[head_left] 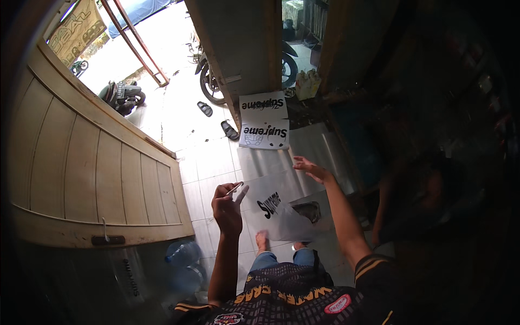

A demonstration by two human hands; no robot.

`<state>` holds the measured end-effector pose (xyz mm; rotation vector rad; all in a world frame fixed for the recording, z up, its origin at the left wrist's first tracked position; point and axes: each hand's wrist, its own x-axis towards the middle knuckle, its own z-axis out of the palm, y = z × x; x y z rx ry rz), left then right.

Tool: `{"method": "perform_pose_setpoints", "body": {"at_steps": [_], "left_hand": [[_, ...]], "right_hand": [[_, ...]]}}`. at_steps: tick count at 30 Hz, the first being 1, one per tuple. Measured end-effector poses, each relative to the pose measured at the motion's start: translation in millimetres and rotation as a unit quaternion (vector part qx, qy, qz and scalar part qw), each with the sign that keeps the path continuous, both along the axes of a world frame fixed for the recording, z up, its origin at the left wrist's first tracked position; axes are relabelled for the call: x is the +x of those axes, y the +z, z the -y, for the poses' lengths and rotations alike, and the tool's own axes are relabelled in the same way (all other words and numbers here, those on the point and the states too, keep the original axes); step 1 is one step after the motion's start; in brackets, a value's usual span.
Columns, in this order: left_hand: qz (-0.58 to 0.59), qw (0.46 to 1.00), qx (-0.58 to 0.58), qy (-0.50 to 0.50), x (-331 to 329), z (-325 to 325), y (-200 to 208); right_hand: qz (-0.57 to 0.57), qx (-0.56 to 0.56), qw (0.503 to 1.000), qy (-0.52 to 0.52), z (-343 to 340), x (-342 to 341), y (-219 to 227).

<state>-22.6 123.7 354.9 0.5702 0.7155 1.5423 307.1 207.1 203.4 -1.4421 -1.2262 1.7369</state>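
Note:
My left hand (227,208) is raised left of a translucent sheet (290,225). Its fingers are closed around a thin pale stick (234,188), whose exact kind I cannot make out. The sheet bears black lettering and is in front of my legs, above the floor. My right hand (313,170) hovers near the sheet's far right edge with fingers apart and nothing in them; whether it touches the sheet, I cannot tell. Beyond lie white paper sheets (264,134) with black lettering and line drawings, next to a clear, shiny sheet (319,143).
A pale wooden door (103,157) stands on the left, with large clear bottles (184,253) near its lower end. Black sandals (229,130) lie on the white tiles by the doorway. Motorcycles (123,97) are parked outside. The right side is deep in shadow.

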Motion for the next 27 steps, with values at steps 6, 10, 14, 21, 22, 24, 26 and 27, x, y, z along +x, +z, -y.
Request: {"method": "perform_pose_setpoints", "body": {"at_steps": [6, 10, 14, 21, 22, 24, 26, 27], "left_hand": [[0.125, 0.992, 0.007, 0.003, -140.4, 21.1, 47.6], [0.090, 0.996, 0.018, 0.017, -213.5, 24.7, 57.2], [-0.200, 0.979, 0.014, 0.029, -272.2, 15.7, 65.9], [-0.538, 0.820, 0.140, 0.139, -253.6, -38.2, 40.3], [-0.509, 0.843, 0.129, 0.119, -236.2, -44.2, 34.2], [-0.465, 0.870, 0.144, 0.075, -195.9, -56.6, 25.1], [-0.451, 0.881, 0.144, 0.006, -154.4, -58.3, 20.3], [-0.435, 0.888, 0.150, -0.008, -128.6, -59.1, 19.1]], "right_hand": [[-0.346, -0.121, 0.900, 0.237, 2.4, -144.3, -45.7], [-0.348, -0.024, 0.937, 0.024, -3.5, -206.2, -12.9], [-0.254, 0.155, 0.948, -0.116, -1.5, -190.1, 55.4], [0.074, 0.391, 0.886, -0.238, 88.6, -114.4, 138.2], [0.030, 0.405, 0.869, -0.284, 113.7, -109.7, 140.3], [0.096, 0.361, 0.858, -0.354, 168.5, -97.8, 144.6], [0.126, 0.287, 0.854, -0.416, 231.1, -90.4, 147.2], [0.112, 0.265, 0.840, -0.461, 267.8, -89.5, 148.9]]}}
